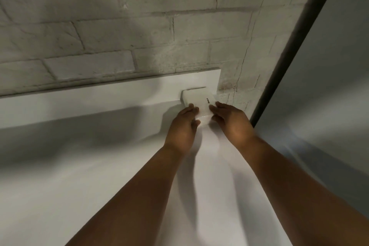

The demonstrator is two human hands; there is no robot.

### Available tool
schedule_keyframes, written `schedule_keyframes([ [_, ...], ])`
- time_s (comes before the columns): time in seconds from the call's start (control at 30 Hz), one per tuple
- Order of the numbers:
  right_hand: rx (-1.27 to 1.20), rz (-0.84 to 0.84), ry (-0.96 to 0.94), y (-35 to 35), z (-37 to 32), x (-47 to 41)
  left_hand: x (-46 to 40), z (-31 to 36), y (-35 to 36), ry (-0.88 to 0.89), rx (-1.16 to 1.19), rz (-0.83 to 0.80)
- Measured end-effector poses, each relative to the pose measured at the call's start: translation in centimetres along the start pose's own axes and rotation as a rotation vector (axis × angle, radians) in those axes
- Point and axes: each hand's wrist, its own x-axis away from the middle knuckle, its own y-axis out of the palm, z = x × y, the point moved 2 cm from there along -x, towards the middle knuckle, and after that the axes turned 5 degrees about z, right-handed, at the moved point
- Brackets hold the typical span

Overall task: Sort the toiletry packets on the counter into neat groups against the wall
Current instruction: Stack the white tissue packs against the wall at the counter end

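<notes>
Right of frame centre, a white packet (pixel 198 100) lies on the white table (pixel 99 166), its far edge against the wall's low ledge (pixel 119 90). The left hand (pixel 182 126) and right hand (pixel 231 121) pinch its near end from either side. An uneven push could skew it. No containers in view.

dim, warm light | soft shadows across wall and counter | edges blurred, bowed

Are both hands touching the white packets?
Touching. The head view shows the left hand and right hand holding the white rectangular packets from either side.
</notes>
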Motion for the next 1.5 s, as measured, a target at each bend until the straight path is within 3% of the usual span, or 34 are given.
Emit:
schedule_keyframes([
  [0.33, -0.016, -0.006, 0.014, 0.5, 0.3, -0.9, -0.7, -0.4, 0.2, 0.006, 0.004, 0.017],
  [0.7, 0.124, -0.035, -0.075, -0.5, -0.8, -0.6, -1.6, 1.1, -2.1, 0.134, -0.235, -0.058],
  [0.87, 0.137, 0.002, -0.051, -1.3, -2.2, 0.1, -1.2, 1.1, -4.3, 0.090, -0.250, -0.039],
  [1.17, 0.154, 0.034, -0.204, -0.5, -11.0, 2.2, 3.3, 0.2, -12.2, 0.043, -0.336, 0.066],
  [1.5, 0.118, -0.109, -0.415, 4.8, -26.0, 6.3, 11.9, -4.6, -26.3, -0.094, -0.436, 0.178],
])
